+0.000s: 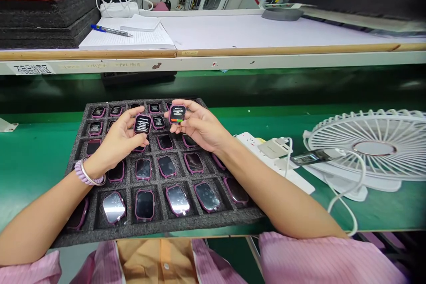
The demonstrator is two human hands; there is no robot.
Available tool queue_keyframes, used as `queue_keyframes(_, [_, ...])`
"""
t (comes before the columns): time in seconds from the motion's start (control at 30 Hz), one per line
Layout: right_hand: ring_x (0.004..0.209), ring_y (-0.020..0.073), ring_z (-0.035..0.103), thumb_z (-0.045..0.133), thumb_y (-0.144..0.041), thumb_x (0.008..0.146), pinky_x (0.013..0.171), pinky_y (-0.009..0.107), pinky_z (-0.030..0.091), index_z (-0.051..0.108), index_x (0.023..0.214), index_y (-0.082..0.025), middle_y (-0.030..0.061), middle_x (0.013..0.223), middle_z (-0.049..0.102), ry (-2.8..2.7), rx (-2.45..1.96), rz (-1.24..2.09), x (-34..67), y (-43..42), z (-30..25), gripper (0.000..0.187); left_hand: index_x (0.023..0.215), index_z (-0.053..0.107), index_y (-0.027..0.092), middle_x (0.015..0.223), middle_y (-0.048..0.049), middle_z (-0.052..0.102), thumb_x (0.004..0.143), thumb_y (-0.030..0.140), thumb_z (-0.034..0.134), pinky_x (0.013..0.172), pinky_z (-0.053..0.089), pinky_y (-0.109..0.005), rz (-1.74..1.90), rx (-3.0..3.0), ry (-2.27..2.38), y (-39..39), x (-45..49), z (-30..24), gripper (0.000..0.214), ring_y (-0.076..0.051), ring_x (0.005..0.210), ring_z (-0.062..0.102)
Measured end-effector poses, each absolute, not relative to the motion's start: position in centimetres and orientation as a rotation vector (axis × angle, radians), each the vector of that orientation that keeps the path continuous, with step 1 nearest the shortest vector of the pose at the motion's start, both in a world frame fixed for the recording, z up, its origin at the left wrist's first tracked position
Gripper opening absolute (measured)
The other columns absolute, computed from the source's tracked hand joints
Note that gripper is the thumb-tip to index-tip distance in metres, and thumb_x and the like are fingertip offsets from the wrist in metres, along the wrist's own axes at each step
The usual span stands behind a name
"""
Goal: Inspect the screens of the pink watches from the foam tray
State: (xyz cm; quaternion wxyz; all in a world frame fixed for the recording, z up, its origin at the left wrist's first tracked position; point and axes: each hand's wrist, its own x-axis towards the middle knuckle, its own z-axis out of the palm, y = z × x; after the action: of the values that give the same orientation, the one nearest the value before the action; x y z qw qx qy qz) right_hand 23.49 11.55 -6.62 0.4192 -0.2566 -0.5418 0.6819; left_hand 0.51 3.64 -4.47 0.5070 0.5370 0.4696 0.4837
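Observation:
My left hand (124, 136) grips a purple-framed smartwatch (143, 124) by its edges, its lit screen showing white text. In my right hand (196, 124) is another smartwatch (177, 114), pinched between thumb and fingers, with text plus a red, orange and green bar on the screen. Both are raised above a dark grey foam tray (159, 227) whose compartments hold many more such watches. Those in the back rows show lit text, while a front-row watch (144, 204) has a dark screen. My hands and forearms hide some compartments.
Right of the tray lie a white power strip (248, 140), an adapter (274, 147), a small dark meter (311, 157) on a cable, and a white fan (372, 146). Across the back runs a shelf (233, 35) with a notebook (133, 41), a pen (111, 30) and stacked foam (43, 17).

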Motion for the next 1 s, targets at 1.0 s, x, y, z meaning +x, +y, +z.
queue_keyframes(1.0, [0.072, 0.0158, 0.073, 0.083, -0.031, 0.078, 0.074, 0.032, 0.061, 0.058, 0.124, -0.021, 0.0029, 0.108, 0.076, -1.361, -0.6, 1.719, 23.58, 11.73, -6.98, 0.054, 0.138, 0.053, 0.014, 0.116, -0.0059, 0.07, 0.071, 0.017, 0.074, 0.067, 0.064, -0.02, 1.14, 1.267, 1.154, 3.86, 0.6, -4.76, 0.07, -0.01, 0.069, 0.073])
